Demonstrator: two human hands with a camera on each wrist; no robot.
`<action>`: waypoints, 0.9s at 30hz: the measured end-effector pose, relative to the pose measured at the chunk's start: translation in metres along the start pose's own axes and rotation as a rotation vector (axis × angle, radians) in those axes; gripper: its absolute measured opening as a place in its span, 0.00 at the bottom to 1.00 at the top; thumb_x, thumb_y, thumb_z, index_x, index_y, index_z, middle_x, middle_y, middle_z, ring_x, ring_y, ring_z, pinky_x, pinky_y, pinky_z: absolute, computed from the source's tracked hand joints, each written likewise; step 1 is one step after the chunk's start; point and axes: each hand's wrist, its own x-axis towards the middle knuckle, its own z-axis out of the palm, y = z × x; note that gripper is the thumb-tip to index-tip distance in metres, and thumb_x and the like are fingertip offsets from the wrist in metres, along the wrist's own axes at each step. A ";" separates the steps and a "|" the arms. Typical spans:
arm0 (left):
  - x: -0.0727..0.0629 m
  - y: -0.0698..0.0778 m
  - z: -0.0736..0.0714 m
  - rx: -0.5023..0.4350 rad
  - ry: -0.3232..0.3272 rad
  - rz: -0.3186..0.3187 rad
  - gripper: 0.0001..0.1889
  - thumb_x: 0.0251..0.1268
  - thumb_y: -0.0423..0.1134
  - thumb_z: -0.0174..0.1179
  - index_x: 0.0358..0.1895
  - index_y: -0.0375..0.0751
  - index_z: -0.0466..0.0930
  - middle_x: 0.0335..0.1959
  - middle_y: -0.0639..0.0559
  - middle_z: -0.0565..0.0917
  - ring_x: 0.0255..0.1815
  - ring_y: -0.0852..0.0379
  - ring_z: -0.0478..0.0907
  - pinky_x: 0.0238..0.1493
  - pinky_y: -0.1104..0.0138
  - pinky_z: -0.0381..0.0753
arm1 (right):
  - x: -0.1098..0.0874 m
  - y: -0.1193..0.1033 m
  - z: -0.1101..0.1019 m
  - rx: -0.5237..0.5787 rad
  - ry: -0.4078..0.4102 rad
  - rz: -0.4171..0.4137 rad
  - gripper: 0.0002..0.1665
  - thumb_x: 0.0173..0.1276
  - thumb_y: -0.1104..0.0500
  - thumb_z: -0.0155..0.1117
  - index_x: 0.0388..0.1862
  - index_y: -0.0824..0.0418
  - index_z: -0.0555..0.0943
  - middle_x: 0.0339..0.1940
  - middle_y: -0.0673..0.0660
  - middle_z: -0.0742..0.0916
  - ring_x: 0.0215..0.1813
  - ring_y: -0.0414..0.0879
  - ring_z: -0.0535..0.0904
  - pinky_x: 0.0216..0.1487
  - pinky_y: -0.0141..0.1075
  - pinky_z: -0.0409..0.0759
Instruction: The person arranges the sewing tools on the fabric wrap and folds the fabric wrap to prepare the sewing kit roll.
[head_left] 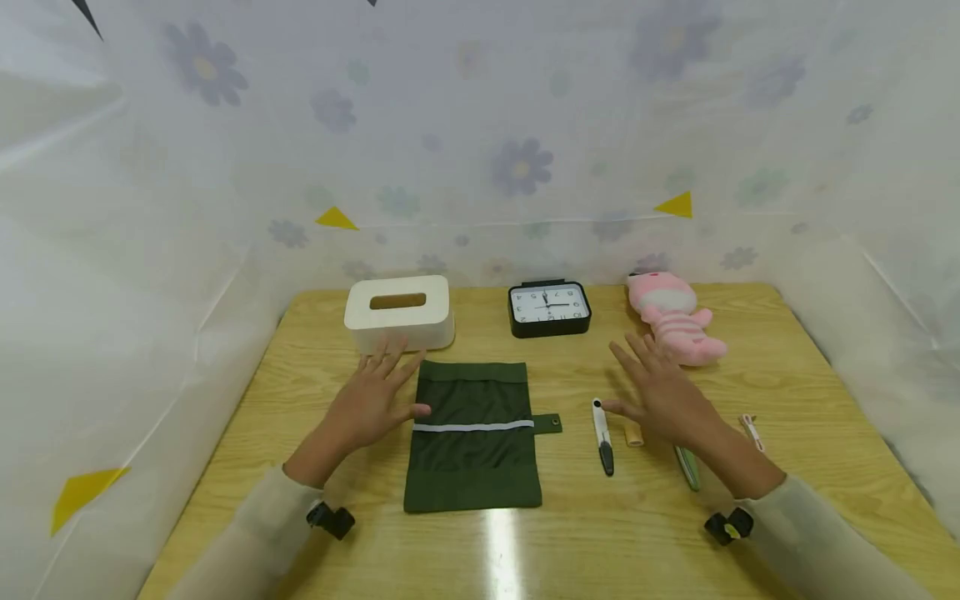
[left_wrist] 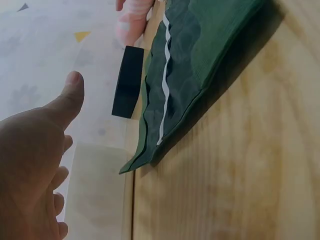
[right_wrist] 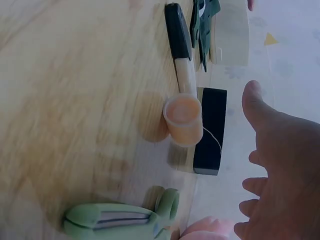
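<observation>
**Left hand (head_left: 377, 404) and right hand (head_left: 667, 400) spread wide, holding nothing**

The green cloth pouch (head_left: 474, 458) lies slightly below the centre of the frame, just to the right of the left hand, which is the nearer one; its long axis goes from near to far. The white-black cutter (head_left: 602, 435) lies almost parallel, left of the right hand, with the small orange cylinder (head_left: 634, 434) beside. Farther, on the desk (head_left: 390, 550), are box (head_left: 399, 318), clock (head_left: 550, 312) and pink plush (head_left: 675, 323).

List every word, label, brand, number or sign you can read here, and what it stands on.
On the black clock, upside down in the head view:
"2"
"3"
"4"
"5"
"7"
"8"
"9"
"10"
Its other numerals: too small or blurred to read surely.
No words, labels or brands are readable anywhere.
</observation>
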 end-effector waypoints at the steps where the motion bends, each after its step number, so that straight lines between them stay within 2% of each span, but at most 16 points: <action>1: -0.001 0.001 0.001 -0.012 0.000 0.007 0.49 0.65 0.70 0.59 0.84 0.52 0.53 0.86 0.44 0.44 0.85 0.37 0.37 0.77 0.35 0.50 | 0.000 0.000 0.001 0.009 -0.009 -0.003 0.56 0.71 0.34 0.66 0.84 0.61 0.55 0.84 0.70 0.54 0.82 0.72 0.45 0.78 0.66 0.48; 7: -0.008 0.006 0.011 -0.092 -0.012 0.046 0.46 0.69 0.65 0.60 0.83 0.48 0.56 0.84 0.44 0.54 0.84 0.36 0.46 0.77 0.36 0.52 | -0.001 -0.005 0.005 0.043 -0.056 -0.032 0.56 0.70 0.35 0.66 0.84 0.61 0.55 0.83 0.68 0.60 0.81 0.74 0.50 0.74 0.69 0.55; 14: -0.015 0.011 0.024 -0.267 -0.084 0.076 0.39 0.69 0.55 0.65 0.77 0.38 0.67 0.80 0.43 0.63 0.83 0.38 0.49 0.78 0.39 0.51 | -0.002 -0.004 0.007 0.164 -0.172 -0.042 0.56 0.69 0.33 0.67 0.84 0.60 0.57 0.83 0.67 0.62 0.82 0.71 0.51 0.75 0.70 0.50; 19: -0.019 0.009 0.032 -0.334 -0.106 0.117 0.32 0.69 0.49 0.67 0.71 0.37 0.75 0.76 0.44 0.70 0.82 0.40 0.55 0.78 0.41 0.54 | -0.002 -0.002 0.009 0.241 -0.237 -0.063 0.57 0.65 0.35 0.71 0.82 0.62 0.60 0.81 0.67 0.65 0.81 0.71 0.52 0.75 0.70 0.48; 24: -0.019 0.005 0.041 -0.358 -0.115 0.164 0.29 0.70 0.47 0.68 0.69 0.37 0.77 0.73 0.44 0.74 0.80 0.41 0.60 0.77 0.43 0.58 | 0.001 0.001 0.014 0.250 -0.255 -0.093 0.55 0.63 0.39 0.76 0.79 0.66 0.65 0.78 0.67 0.70 0.79 0.70 0.59 0.74 0.66 0.60; 27: -0.019 0.004 0.043 -0.376 -0.107 0.168 0.27 0.69 0.45 0.68 0.67 0.37 0.80 0.73 0.45 0.75 0.79 0.42 0.63 0.77 0.43 0.59 | 0.002 0.002 0.017 0.223 -0.262 -0.105 0.53 0.63 0.38 0.76 0.77 0.66 0.69 0.76 0.67 0.72 0.77 0.68 0.64 0.71 0.63 0.67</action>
